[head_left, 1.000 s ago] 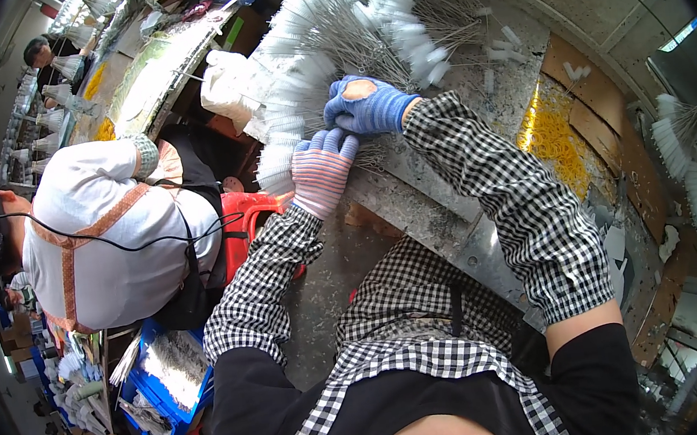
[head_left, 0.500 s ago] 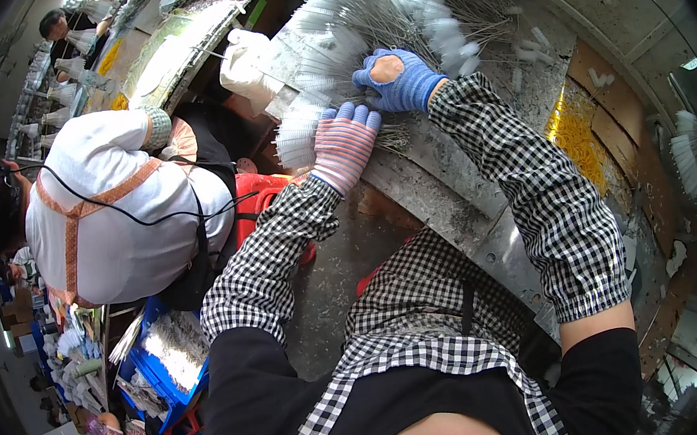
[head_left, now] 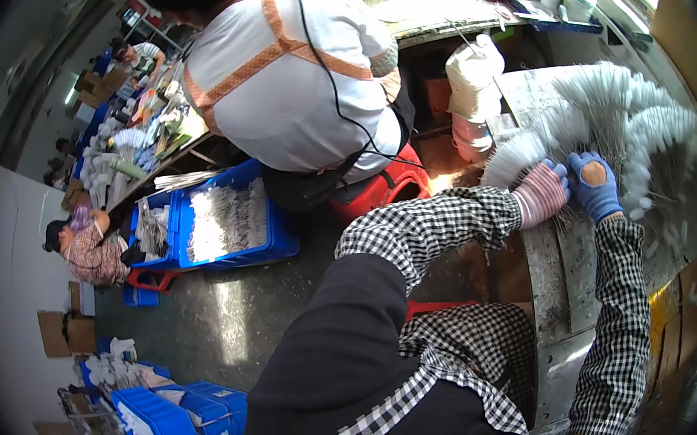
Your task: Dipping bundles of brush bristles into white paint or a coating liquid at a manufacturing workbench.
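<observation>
Left grip: gloved, pink-striped knit, blue-tipped. Right grip, just beside: gloved, blue knit, holed at back. Whether either grasps anything: cannot tell. Brushes, white-bristled, wire-stemmed: fanned bunches at both grips, on scuffed grey counter. Farther left: blue rectangular bin.

Left forearm extends rightward, right forearm forward; gloved left hand and right hand lie close together, backs uppermost.
</observation>
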Demonstrator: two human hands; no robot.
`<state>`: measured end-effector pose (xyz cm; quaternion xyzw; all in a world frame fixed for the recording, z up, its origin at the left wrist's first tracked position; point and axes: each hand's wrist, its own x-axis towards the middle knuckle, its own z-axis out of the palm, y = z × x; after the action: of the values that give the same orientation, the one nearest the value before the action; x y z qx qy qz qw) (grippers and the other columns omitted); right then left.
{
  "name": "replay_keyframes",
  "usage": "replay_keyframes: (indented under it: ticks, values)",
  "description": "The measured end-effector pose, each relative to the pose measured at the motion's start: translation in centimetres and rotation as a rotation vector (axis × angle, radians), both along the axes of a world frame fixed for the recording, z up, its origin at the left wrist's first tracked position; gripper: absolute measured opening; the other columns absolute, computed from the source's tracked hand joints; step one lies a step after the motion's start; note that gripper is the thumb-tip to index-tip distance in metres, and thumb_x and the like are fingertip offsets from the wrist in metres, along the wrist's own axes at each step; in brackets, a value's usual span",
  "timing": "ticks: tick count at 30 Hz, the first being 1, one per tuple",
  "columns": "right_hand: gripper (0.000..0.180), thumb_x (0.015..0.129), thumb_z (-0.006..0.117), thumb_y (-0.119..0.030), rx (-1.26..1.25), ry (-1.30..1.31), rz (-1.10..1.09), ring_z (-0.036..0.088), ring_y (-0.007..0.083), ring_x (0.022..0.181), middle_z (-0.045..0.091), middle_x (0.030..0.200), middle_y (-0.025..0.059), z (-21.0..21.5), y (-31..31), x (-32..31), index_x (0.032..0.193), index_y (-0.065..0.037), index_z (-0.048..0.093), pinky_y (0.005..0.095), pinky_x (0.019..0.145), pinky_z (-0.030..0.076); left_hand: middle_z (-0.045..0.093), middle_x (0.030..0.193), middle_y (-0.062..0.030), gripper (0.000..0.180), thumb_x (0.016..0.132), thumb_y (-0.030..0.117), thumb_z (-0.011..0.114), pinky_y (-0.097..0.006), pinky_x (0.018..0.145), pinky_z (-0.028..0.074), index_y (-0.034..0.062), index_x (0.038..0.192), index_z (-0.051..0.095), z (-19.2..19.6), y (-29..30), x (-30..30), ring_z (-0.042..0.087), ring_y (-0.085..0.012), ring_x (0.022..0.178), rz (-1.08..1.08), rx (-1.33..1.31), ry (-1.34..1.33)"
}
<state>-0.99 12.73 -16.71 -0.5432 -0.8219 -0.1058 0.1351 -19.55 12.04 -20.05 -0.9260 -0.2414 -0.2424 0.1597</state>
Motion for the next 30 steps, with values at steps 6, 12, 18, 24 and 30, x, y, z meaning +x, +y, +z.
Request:
replay_keyframes:
  ticks: [6, 12, 18, 24, 30]
  values:
    - [0.018, 0.083, 0.071, -0.024, -0.08, 0.068, 0.026, 0.066, 0.0369, 0.089, 0.069, 0.089, 0.0152, -0.7, 1.7, 0.5, 0.092, -0.01, 0.063, 0.0468, 0.078, 0.053, 0.064, 0.084, -0.0083, 0.015, 0.088, 0.022, 0.056, -0.043, 0.082, 0.047, 0.0127, 0.081, 0.066, 2.1, 0.3, -0.4, 0.063, -0.0269, 0.09, 0.017, -0.171, 0.005]
    - [0.025, 0.076, 0.078, -0.017, 0.013, 0.12, 0.054, 0.065, 0.0363, 0.091, 0.069, 0.089, 0.0148, -0.9, 2.0, 2.0, 0.098, -0.008, 0.067, 0.0461, 0.08, 0.053, 0.069, 0.083, -0.0079, 0.02, 0.088, 0.023, 0.056, -0.045, 0.08, 0.044, 0.0102, 0.085, 0.072, 2.3, -2.5, -0.2, 0.063, -0.0269, 0.092, 0.087, -0.197, 0.104]
    - [0.026, 0.079, 0.079, -0.018, 0.091, 0.077, 0.002, 0.065, 0.0358, 0.092, 0.069, 0.092, 0.0146, -2.3, 2.3, 2.8, 0.1, -0.007, 0.067, 0.0455, 0.083, 0.052, 0.072, 0.085, -0.0095, 0.018, 0.084, 0.022, 0.06, -0.045, 0.08, 0.048, 0.01, 0.083, 0.074, 4.5, -6.9, -1.8, 0.065, -0.028, 0.094, 0.243, -0.319, 0.127]
    - [0.032, 0.079, 0.073, -0.011, 0.14, -0.083, -0.159, 0.065, 0.0362, 0.091, 0.067, 0.096, 0.0147, -4.0, -1.7, 9.7, 0.11, -0.008, 0.066, 0.0462, 0.084, 0.052, 0.071, 0.085, -0.0099, 0.017, 0.068, 0.019, 0.074, -0.048, 0.08, 0.054, 0.0095, 0.083, 0.074, 6.9, -10.6, -7.6, 0.066, -0.0296, 0.092, 0.213, -0.554, 0.268]
    - [0.013, 0.09, 0.057, -0.012, 0.089, -0.202, -0.141, 0.067, 0.028, 0.09, 0.066, 0.086, 0.0087, 1.3, -2.8, 3.5, 0.101, -0.013, 0.064, 0.0414, 0.077, 0.055, 0.069, 0.096, -0.0133, 0.037, 0.071, 0.025, 0.08, -0.047, 0.086, 0.049, 0.0086, 0.104, 0.073, 6.2, -12.3, -13.0, 0.061, -0.0348, 0.095, 0.113, -0.75, -0.124]
